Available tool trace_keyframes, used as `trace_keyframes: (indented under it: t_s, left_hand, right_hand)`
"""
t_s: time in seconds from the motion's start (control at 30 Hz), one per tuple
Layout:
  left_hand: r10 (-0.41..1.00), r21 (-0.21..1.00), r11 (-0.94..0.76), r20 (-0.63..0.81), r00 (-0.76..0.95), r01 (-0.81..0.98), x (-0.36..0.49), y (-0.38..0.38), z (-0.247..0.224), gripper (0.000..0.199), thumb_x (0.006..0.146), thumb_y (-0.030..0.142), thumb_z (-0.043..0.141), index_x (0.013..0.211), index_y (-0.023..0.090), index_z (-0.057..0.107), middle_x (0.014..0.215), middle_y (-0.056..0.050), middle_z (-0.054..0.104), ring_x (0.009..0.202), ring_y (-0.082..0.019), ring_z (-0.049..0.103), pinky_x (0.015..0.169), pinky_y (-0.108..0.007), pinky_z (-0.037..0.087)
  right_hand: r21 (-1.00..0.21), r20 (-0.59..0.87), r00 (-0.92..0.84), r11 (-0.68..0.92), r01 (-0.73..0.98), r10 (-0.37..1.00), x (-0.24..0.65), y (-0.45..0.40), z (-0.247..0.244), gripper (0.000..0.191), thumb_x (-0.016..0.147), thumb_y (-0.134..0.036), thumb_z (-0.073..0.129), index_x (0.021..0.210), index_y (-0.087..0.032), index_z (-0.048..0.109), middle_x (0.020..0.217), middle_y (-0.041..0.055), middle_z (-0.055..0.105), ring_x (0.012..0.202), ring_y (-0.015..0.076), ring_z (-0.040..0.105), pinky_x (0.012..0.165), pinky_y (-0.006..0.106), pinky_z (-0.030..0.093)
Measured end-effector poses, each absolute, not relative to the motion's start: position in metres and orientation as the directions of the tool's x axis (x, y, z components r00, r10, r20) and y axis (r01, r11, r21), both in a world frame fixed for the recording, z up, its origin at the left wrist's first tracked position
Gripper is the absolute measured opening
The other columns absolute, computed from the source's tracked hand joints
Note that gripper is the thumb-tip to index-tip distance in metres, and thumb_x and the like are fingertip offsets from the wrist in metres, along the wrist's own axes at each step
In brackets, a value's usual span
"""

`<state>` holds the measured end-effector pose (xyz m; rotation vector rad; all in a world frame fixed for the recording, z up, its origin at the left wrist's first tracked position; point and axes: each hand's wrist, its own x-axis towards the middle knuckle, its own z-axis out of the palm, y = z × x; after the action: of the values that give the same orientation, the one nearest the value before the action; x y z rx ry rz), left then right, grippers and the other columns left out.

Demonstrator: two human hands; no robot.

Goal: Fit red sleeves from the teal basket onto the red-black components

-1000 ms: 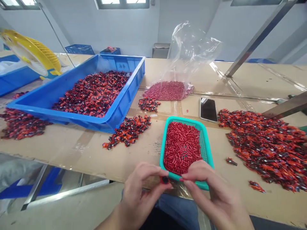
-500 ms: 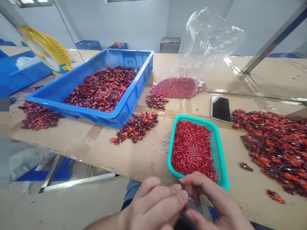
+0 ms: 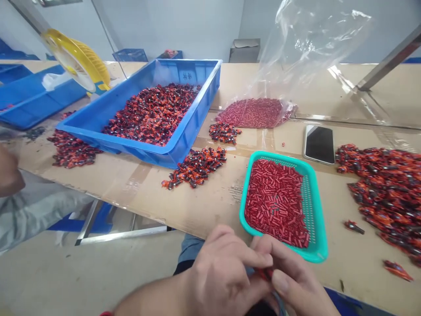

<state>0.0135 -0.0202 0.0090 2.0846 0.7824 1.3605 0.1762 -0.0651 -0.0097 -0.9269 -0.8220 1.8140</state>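
My left hand (image 3: 226,267) and my right hand (image 3: 289,272) meet at the table's front edge, fingertips touching. Between their pinched fingers is a small dark red piece (image 3: 267,273), mostly covered by the fingers. Just beyond them, a green basket (image 3: 320,237) holds many short red tubes (image 3: 276,197). A pile of orange and black pieces (image 3: 197,166) lies left of the basket, and a larger pile (image 3: 388,188) spreads out on the right.
A blue crate (image 3: 171,156) of similar pieces stands back left, near a yellow fan (image 3: 79,61). Behind the basket lie a clear bag (image 3: 259,112) of red tubes and a phone (image 3: 319,144). At the far left, a person's hand (image 3: 9,171) shows.
The view has shifted, so the table's contents appear farther right and slightly higher. My hands remain together, with the dark red piece now more visible. A person's hand has appeared at the far left.
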Motion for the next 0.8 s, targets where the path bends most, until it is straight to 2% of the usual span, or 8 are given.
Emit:
trace_keyframes:
  t_s: [0.1, 0.2, 0.27, 0.37, 0.43, 0.5, 0.67, 0.8]
  left_hand:
    - [0.731, 0.749, -0.653, 0.587, 0.349, 0.108, 0.010, -0.016, 0.020, 0.030, 0.098, 0.019, 0.073, 0.084, 0.024, 0.047, 0.092, -0.002, 0.085, 0.068, -0.013, 0.077, 0.072, -0.032, 0.054]
    - [0.706, 0.732, -0.669, 0.571, 0.419, 0.130, 0.007, -0.015, 0.021, 0.035, 0.096, 0.014, 0.074, 0.079, 0.023, 0.045, 0.095, -0.001, 0.085, 0.073, -0.012, 0.078, 0.075, -0.031, 0.053]
    - [0.672, 0.694, -0.704, 0.582, 0.458, 0.151, 0.005, -0.016, 0.020, 0.032, 0.097, 0.011, 0.071, 0.080, 0.022, 0.047, 0.097, 0.000, 0.085, 0.074, -0.011, 0.077, 0.076, -0.031, 0.051]
    - [0.643, 0.654, -0.738, 0.608, 0.467, 0.164, 0.006, -0.019, 0.018, 0.015, 0.100, 0.010, 0.066, 0.092, 0.020, 0.058, 0.097, -0.002, 0.084, 0.070, -0.011, 0.075, 0.075, -0.032, 0.051]
    - [0.655, 0.667, -0.727, 0.600, 0.459, 0.165, 0.007, -0.022, 0.018, 0.006, 0.101, 0.012, 0.064, 0.103, 0.018, 0.063, 0.094, -0.003, 0.084, 0.068, -0.012, 0.074, 0.074, -0.031, 0.053]
    - [0.676, 0.692, -0.704, 0.581, 0.454, 0.161, 0.008, -0.025, 0.018, 0.008, 0.101, 0.013, 0.065, 0.109, 0.016, 0.064, 0.092, -0.003, 0.083, 0.070, -0.013, 0.075, 0.076, -0.031, 0.055]
    - [0.716, 0.697, -0.678, 0.552, 0.428, 0.234, 0.012, -0.030, 0.011, 0.018, 0.097, 0.003, 0.064, 0.094, 0.021, 0.063, 0.101, -0.001, 0.083, 0.077, -0.015, 0.075, 0.077, -0.034, 0.053]
    - [0.621, 0.616, -0.766, 0.634, 0.461, 0.184, 0.013, -0.021, 0.009, 0.020, 0.098, 0.004, 0.064, 0.086, 0.019, 0.058, 0.101, -0.003, 0.083, 0.076, -0.013, 0.075, 0.077, -0.032, 0.053]
  right_hand:
    - [-0.735, -0.381, -0.320, -0.494, -0.464, 0.867, 0.173, -0.064, -0.003, 0.058, 0.078, -0.073, 0.077, 0.083, -0.021, 0.051, 0.077, -0.0041, 0.045, 0.056, 0.0061, 0.034, 0.047, 0.017, 0.028]
    - [-0.748, -0.378, -0.312, -0.486, -0.452, 0.872, 0.175, -0.065, 0.003, 0.060, 0.078, -0.074, 0.077, 0.082, -0.020, 0.052, 0.074, -0.0050, 0.043, 0.055, 0.0060, 0.036, 0.047, 0.018, 0.028]
    - [-0.765, -0.384, -0.311, -0.488, -0.419, 0.869, 0.177, -0.066, 0.004, 0.060, 0.077, -0.073, 0.078, 0.083, -0.020, 0.053, 0.071, -0.0062, 0.042, 0.054, 0.0054, 0.034, 0.047, 0.018, 0.026]
    - [-0.774, -0.392, -0.298, -0.487, -0.405, 0.870, 0.178, -0.068, 0.005, 0.061, 0.076, -0.074, 0.080, 0.084, -0.019, 0.055, 0.070, -0.0061, 0.043, 0.052, 0.0040, 0.033, 0.046, 0.016, 0.027]
    - [-0.774, -0.379, -0.281, -0.468, -0.427, 0.882, 0.176, -0.069, 0.007, 0.059, 0.077, -0.073, 0.080, 0.084, -0.019, 0.056, 0.071, -0.0052, 0.046, 0.051, 0.0038, 0.036, 0.045, 0.016, 0.028]
    - [-0.770, -0.363, -0.270, -0.450, -0.452, 0.892, 0.174, -0.069, 0.008, 0.057, 0.079, -0.071, 0.079, 0.085, -0.019, 0.057, 0.073, -0.0041, 0.049, 0.051, 0.0042, 0.041, 0.044, 0.016, 0.030]
    - [-0.769, -0.327, -0.272, -0.422, -0.480, 0.905, 0.173, -0.068, -0.004, 0.053, 0.081, -0.067, 0.080, 0.088, -0.019, 0.057, 0.076, -0.0044, 0.051, 0.048, 0.0021, 0.041, 0.042, 0.014, 0.032]
    - [-0.765, -0.280, -0.282, -0.390, -0.513, 0.918, 0.175, -0.066, -0.016, 0.050, 0.084, -0.065, 0.077, 0.089, -0.020, 0.055, 0.076, -0.0043, 0.051, 0.045, 0.0028, 0.041, 0.038, 0.014, 0.034]
